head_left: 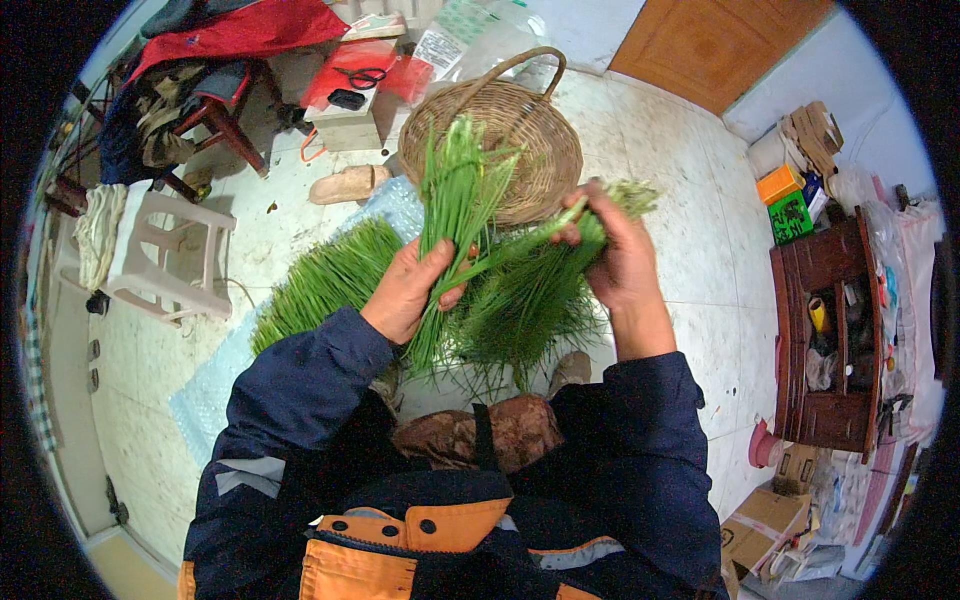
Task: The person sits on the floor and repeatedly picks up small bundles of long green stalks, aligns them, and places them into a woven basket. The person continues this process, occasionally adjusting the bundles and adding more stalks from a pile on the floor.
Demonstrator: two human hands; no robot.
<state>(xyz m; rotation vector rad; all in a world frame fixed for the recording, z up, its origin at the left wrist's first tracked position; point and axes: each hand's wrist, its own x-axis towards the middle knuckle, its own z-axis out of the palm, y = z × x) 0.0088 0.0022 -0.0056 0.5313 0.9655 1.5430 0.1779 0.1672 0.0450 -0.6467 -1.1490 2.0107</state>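
Observation:
My left hand is closed around a bunch of long green stalks, likely garlic chives, with the pale ends pointing away from me. My right hand, slightly blurred, grips some stalks with pale ends near its fingertips; a few run across to the left bunch. Beneath and between the hands lies a loose heap of green leaves. To the left a thick row of green stalks rests on bubble wrap. A round wicker basket with an arched handle stands just beyond my hands.
Beyond the row lies a tan slipper. A white plastic stool stands left. Scissors and a dark object lie on a small white box-like stand. A dark wooden cabinet and cardboard boxes line the right side.

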